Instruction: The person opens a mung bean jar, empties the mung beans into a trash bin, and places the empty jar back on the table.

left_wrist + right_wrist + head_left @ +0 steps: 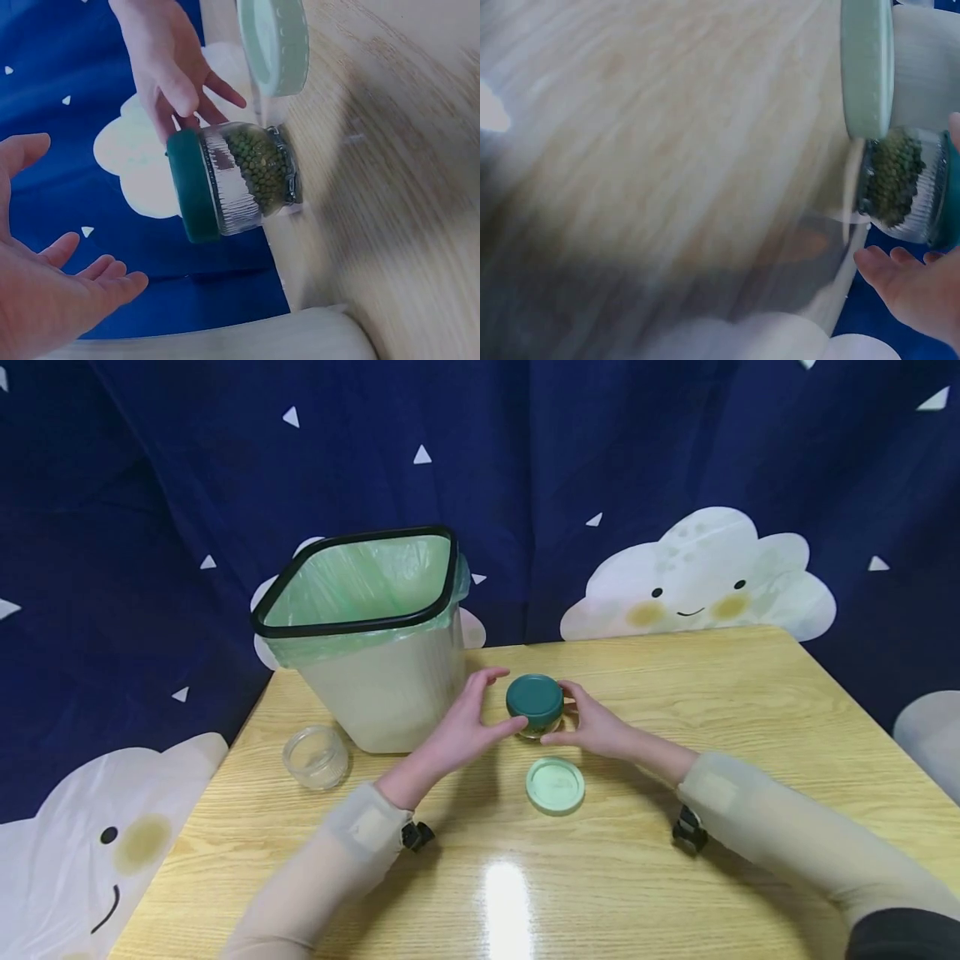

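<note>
A clear ribbed jar (255, 169) with a dark green lid (535, 697) stands upright on the table, small green beans inside it. To its left is my left hand (472, 718), thumb and fingers spread, with a gap to the lid in the left wrist view. On the opposite side, my right hand (596, 725) has its fingers parted close beside the jar and does not close round it. Just in front of the jar lies a pale green lid (555, 785), flat on the wood.
Left of the hands stands a white bin (382, 693) with a black rim and a green liner. An uncapped clear glass jar (317, 758) is beside its base, near the table's left edge. Behind the wooden table (675, 852) hangs a blue curtain (525, 485) with clouds.
</note>
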